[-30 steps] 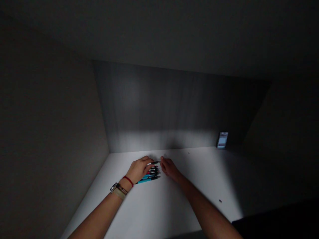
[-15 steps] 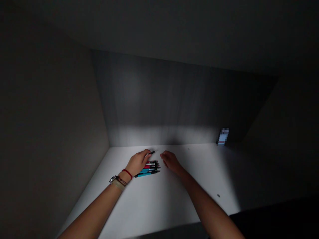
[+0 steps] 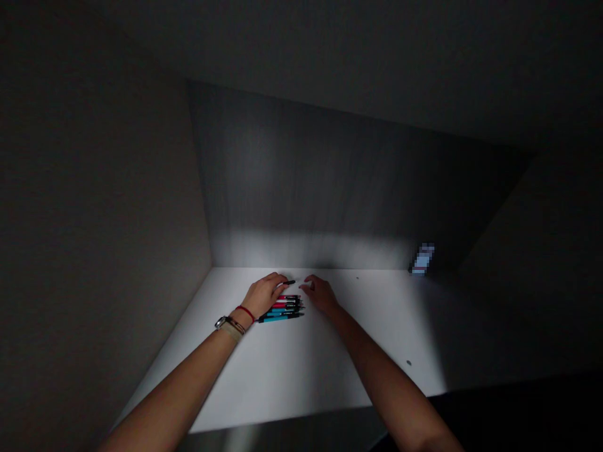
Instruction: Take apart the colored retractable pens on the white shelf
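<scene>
My left hand [image 3: 264, 295], wearing a watch and bracelets at the wrist, pinches a pen [image 3: 291, 282] whose dark end points right. Facing that end, my right hand [image 3: 321, 294] has its thumb and forefinger apart, with nothing plain to see between them. Several pens [image 3: 285, 318] with blue, red and white bodies and dark tips lie side by side just below my left hand, which covers part of them.
The white tabletop [image 3: 277, 370] meets a grey back panel [image 3: 292, 176] and a side wall [image 3: 155, 207] at left. A phone with a blurred lit screen [image 3: 423, 259] leans at the back right. Small dark spots [image 3: 409, 363] mark the tabletop.
My right hand's fingers have parted from a closed pose near the pen's end. My left hand keeps hold of the pen. The whole view has shifted slightly.
</scene>
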`<state>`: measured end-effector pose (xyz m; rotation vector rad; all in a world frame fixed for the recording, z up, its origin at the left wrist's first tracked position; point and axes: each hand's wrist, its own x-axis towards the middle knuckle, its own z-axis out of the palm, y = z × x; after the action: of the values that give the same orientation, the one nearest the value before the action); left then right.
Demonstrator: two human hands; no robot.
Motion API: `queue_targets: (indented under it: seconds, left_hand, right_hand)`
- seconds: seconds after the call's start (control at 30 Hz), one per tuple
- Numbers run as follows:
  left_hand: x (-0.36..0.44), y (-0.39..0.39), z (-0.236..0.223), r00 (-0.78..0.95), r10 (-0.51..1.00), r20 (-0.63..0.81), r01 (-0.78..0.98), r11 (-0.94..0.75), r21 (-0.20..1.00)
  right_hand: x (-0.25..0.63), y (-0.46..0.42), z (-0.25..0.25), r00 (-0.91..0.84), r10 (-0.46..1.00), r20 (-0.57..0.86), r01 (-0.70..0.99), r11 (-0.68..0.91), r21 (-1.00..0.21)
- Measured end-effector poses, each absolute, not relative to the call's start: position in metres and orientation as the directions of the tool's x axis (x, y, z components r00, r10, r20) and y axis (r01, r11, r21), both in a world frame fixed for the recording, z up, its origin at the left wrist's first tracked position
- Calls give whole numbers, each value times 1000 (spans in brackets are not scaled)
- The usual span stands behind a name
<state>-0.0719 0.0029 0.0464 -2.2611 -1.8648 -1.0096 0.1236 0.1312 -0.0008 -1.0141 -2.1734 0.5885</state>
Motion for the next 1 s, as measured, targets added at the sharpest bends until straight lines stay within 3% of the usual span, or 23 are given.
queue_targets:
  seconds: [0.13,0.23,0.3,0.4,0.53,0.67,0.73,0.83,0.9,0.97,1.0]
  left_hand:
    - [-68,1,46,37,876,481,895,-243,374]
    - [-66,2,45,-23,870,492,818,-267,510]
    - [-64,5,46,-112,858,501,681,-300,668]
    - [-62,10,51,-247,848,470,341,-377,861]
    - [-57,15,58,-305,880,365,-42,-395,918]
    - [-56,17,53,-257,918,301,-188,-353,917]
    - [-59,18,49,-294,905,307,-109,-351,930]
    - [-67,15,48,-399,773,494,336,-378,863]
    - [-71,9,50,-237,726,645,670,-359,650]
    - [-71,4,54,30,780,625,818,-379,434]
    - [-69,2,55,117,811,573,839,-389,379]
  right_hand:
    - [125,125,1,-475,778,412,363,599,-714]
    - [126,113,5,-521,762,385,234,562,-794]
    - [123,105,9,-566,742,358,198,544,-815]
    - [118,96,13,-609,711,352,143,535,-833]
    - [115,91,18,-655,718,236,44,347,-937]
    - [118,91,23,-678,717,161,-48,175,-983]
    - [120,93,24,-640,754,148,-64,139,-988]
    - [121,98,20,-582,801,138,-11,161,-987]
    - [121,101,16,-589,787,181,35,249,-968]
    - [120,100,14,-624,751,216,48,312,-949]
    - [119,99,13,-644,735,213,47,315,-948]
